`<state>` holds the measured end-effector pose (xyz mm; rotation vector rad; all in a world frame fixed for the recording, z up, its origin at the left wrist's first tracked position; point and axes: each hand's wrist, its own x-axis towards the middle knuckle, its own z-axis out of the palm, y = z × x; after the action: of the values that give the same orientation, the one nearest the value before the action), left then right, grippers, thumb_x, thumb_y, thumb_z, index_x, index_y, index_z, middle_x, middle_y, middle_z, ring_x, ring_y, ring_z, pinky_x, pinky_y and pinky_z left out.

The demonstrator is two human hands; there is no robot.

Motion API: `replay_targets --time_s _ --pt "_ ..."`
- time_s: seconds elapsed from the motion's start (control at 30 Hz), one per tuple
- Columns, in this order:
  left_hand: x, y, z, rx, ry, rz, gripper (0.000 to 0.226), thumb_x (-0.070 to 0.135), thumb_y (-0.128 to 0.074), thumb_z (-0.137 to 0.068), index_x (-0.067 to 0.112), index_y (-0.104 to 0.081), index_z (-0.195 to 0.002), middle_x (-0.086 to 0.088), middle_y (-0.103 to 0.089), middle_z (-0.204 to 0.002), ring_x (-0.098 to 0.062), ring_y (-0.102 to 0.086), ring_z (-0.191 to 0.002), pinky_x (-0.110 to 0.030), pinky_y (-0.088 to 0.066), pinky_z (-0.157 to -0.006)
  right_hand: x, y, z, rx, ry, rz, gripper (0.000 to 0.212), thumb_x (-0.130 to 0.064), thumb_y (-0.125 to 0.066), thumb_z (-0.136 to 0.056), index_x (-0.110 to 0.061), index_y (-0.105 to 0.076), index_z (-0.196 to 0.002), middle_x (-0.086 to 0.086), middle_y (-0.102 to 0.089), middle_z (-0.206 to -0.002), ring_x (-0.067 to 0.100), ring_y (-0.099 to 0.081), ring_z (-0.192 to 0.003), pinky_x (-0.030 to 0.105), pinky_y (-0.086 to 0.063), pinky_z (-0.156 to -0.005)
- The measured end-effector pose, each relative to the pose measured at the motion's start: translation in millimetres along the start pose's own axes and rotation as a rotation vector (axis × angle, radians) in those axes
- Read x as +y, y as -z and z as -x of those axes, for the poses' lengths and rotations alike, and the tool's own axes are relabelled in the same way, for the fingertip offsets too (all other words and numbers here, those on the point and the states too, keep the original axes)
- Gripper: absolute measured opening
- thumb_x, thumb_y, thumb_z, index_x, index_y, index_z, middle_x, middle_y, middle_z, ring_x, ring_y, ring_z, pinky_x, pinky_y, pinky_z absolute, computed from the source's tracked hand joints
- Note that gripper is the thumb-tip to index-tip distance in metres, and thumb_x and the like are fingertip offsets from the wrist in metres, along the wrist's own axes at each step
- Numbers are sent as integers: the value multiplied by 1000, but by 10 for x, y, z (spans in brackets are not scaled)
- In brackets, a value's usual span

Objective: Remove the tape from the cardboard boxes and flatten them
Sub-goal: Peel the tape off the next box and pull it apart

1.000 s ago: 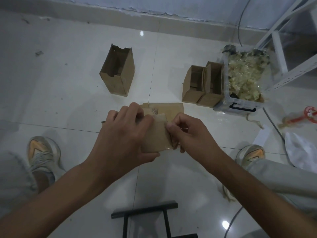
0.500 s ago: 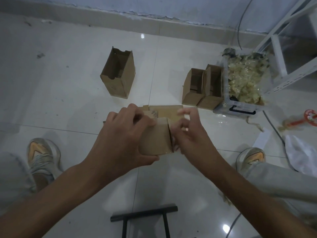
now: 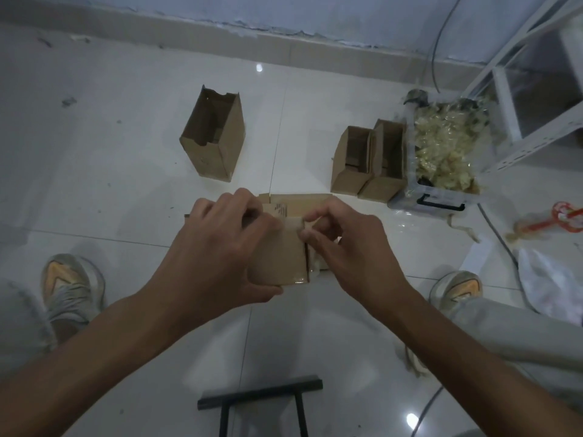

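Floor (image 3: 132, 190) is pale glossy tile, w/ three open boxes standing on it: a tall one (image 3: 217, 143) at mid-left, and a pair (image 3: 369, 162) touching each other at right, just beside a clear bin (image 3: 441, 171) stuffed w/ what looks like wadded tape. The box (image 3: 280, 257) being worked is held up off the floor between both hands, centre frame, w/ a flat card sheet (image 3: 299, 205) lying on the floor behind it. Judging by looks: small, light, thin corrugated card, stiff along the panels but easy to crush or crease at edges; the tape is prob. thin, glossy & sticky, likely to tear if yanked, so best taken at a lifted corner & peeled low along the seam while the box is braced by its panels. Left hand (image 3: 220, 247) wraps the box from the left, thumb under the lower edge, fingers (image 3: 243, 203) curled over the top, wrist bent down, forearm coming in from lower left. Right hand (image 3: 347, 247) comes from lower right, thumb & forefinger pinching smth at the box's top right edge, prob. a tape end (image 3: 295, 224); rest of that hand curled loosely; can't tell if tape is truly gripped.
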<state>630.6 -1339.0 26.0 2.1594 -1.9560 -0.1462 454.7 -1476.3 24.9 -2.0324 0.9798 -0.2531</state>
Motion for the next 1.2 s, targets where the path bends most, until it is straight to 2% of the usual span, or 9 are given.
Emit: replay_targets --time_s 0.17,0.3,0.4,0.57,0.67,0.8,0.9,1.07,1.2 --pt "9 44 -10 -11 -16 -23 90 70 -87 -56 19 -60 -125 -13 -60 -118 -29 -58 -91 -44 -55 -72 24 90 -23 -76 25 -238 34 -11 -68 -100 -29 -56 -126 -4 -58 -68 8 -55 -64 15 -42 -65" --pt "-22 61 -46 -16 -30 -37 88 71 -81 -58 17 -65 -125 -13 -61 -117 -29 -59 -90 -45 -55 -72 -40 166 -1 -101 84 -78 29 -5 -61 -102 -30 -52 -112 -17 -56 -63 5 -55 -60 11 -41 -57" --pt "-27 63 -50 -40 -22 -52 88 71 -81 -57 18 -65 -125 -12 -60 -117 -29 -58 -91 -44 -55 -72 -67 148 6 -70 91 20 25 -7 -61 -102 -31 -55 -104 -16 -55 -61 5 -58 -61 13 -40 -55" --pt "47 47 -81 -40 -3 -56 82 70 -74 -58 15 -67 -118 -13 -60 -111 -29 -58 -87 -46 -56 -69 -103 113 -22 -11 136 326 11 -22 -64 -102 -27 -62 -111 -18 -52 -83 7 -55 -74 21 -37 -63" --pt "68 55 -86 -33 25 -31 80 72 -72 -58 16 -66 -115 -11 -58 -109 -27 -55 -85 -45 -55 -67 -104 127 -35 55 210 404 3 -21 -67 -100 -23 -66 -101 -14 -55 -89 11 -53 -72 25 -35 -64" --pt "100 48 -78 -30 21 14 80 74 -70 -58 17 -68 -114 -11 -61 -107 -25 -56 -81 -41 -55 -63 -59 118 -39 166 312 519 17 -24 -69 -97 -21 -61 -82 -5 -60 -77 17 -50 -55 22 -25 -50" --pt "110 31 -77 -47 6 50 80 74 -70 -61 17 -68 -117 -12 -61 -110 -25 -57 -82 -42 -56 -63 -30 97 -43 178 337 551 24 -27 -67 -98 -22 -56 -77 -3 -58 -70 18 -44 -49 19 -17 -50" --pt "114 47 -70 -29 -11 67 81 75 -69 -64 18 -65 -122 -13 -59 -117 -26 -57 -88 -43 -59 -66 -77 75 -23 184 151 354 21 -30 -65 -96 -23 -60 -77 -6 -61 -70 13 -56 -59 24 -40 -55" --pt "75 57 -105 -40 16 82 83 78 -68 -65 20 -65 -124 -10 -57 -120 -23 -54 -90 -43 -59 -68 -55 43 -66 245 80 186 22 -28 -69 -95 -29 -60 -76 -14 -61 -67 3 -58 -62 21 -43 -62"
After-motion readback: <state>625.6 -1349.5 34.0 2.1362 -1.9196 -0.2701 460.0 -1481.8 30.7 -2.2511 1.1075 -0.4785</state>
